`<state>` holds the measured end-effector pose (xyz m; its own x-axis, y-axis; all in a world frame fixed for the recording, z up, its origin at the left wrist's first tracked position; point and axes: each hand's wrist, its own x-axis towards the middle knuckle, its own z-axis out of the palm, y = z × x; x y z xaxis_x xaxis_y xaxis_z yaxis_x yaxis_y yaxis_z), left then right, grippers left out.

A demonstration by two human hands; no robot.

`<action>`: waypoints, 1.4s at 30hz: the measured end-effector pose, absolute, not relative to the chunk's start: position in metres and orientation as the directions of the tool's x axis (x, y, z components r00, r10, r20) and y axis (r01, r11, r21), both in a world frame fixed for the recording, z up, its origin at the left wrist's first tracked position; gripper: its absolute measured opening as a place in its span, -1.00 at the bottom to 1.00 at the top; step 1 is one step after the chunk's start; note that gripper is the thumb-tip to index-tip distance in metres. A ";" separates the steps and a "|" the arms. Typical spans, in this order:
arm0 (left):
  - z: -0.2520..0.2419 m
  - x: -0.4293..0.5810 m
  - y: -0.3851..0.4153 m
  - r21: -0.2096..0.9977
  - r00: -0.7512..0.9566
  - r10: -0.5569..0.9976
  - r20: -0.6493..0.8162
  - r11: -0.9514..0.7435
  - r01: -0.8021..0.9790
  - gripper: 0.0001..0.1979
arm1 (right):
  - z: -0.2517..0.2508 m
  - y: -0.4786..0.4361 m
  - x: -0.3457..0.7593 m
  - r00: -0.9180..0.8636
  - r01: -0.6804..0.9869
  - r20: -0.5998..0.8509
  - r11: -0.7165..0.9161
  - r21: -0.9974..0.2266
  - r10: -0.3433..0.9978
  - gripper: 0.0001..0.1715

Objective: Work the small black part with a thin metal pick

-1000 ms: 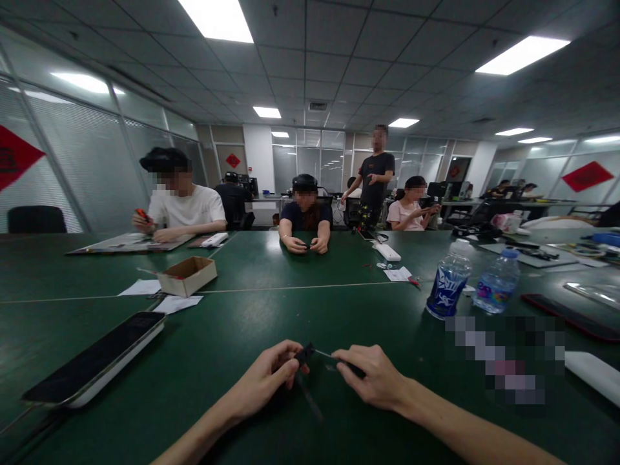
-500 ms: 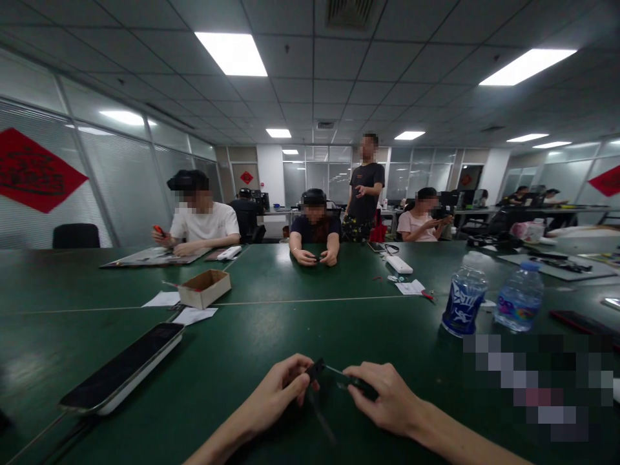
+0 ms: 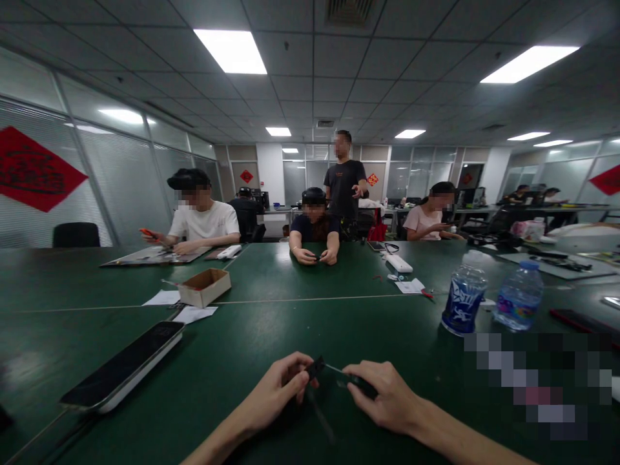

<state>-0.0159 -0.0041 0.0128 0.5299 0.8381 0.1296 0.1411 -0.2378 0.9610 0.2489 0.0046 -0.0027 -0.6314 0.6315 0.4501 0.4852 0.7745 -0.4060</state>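
My left hand (image 3: 278, 387) pinches a small black plastic part (image 3: 316, 368) between thumb and fingers, just above the green tabletop. A thin metal rod (image 3: 335, 370) runs from that part to a dark piece (image 3: 361, 386) held in my right hand (image 3: 385, 395). Both hands hold this one small assembly between them, close together near the bottom middle of the view. My fingers hide much of the dark piece. A thin shadow falls on the table beneath the hands.
The long green table (image 3: 242, 342) has a black-and-white flat device (image 3: 123, 367) to my left, an open cardboard box (image 3: 204, 287) ahead, and water bottles (image 3: 464, 300) (image 3: 519, 297) to my right. Several co-workers sit or stand beyond.
My view has swung and levelled since the oldest frame, so the room sits differently. My hands keep the same hold. The standing person has moved left, and the seated person on the right has shifted.
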 end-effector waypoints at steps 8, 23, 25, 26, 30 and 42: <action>0.014 -0.015 -0.004 0.963 0.525 0.840 0.140 -0.239 0.126 -0.65 | 0.000 0.002 0.248 -0.622 0.500 0.437 0.759 -0.416 0.650 -0.73; 0.015 -0.014 -0.007 0.952 0.477 0.861 0.178 -0.273 0.136 -0.63 | -0.002 0.001 0.246 -0.604 0.539 0.424 0.738 -0.406 0.674 -0.74; 0.015 -0.013 -0.009 0.950 0.472 0.863 0.182 -0.278 0.143 -0.63 | 0.000 -0.002 0.245 -0.600 0.543 0.428 0.737 -0.402 0.676 -0.75; 0.015 -0.013 -0.009 0.948 0.469 0.864 0.184 -0.282 0.148 -0.62 | 0.001 -0.003 0.245 -0.599 0.545 0.429 0.737 -0.399 0.676 -0.75; 0.013 -0.012 -0.012 0.944 0.450 0.874 0.182 -0.284 0.169 -0.60 | 0.004 -0.009 0.246 -0.597 0.552 0.446 0.745 -0.374 0.667 -0.74; 0.015 -0.009 -0.029 0.935 0.451 0.874 0.182 -0.295 0.195 -0.62 | 0.002 -0.029 0.245 -0.575 0.593 0.487 0.745 -0.305 0.657 -0.74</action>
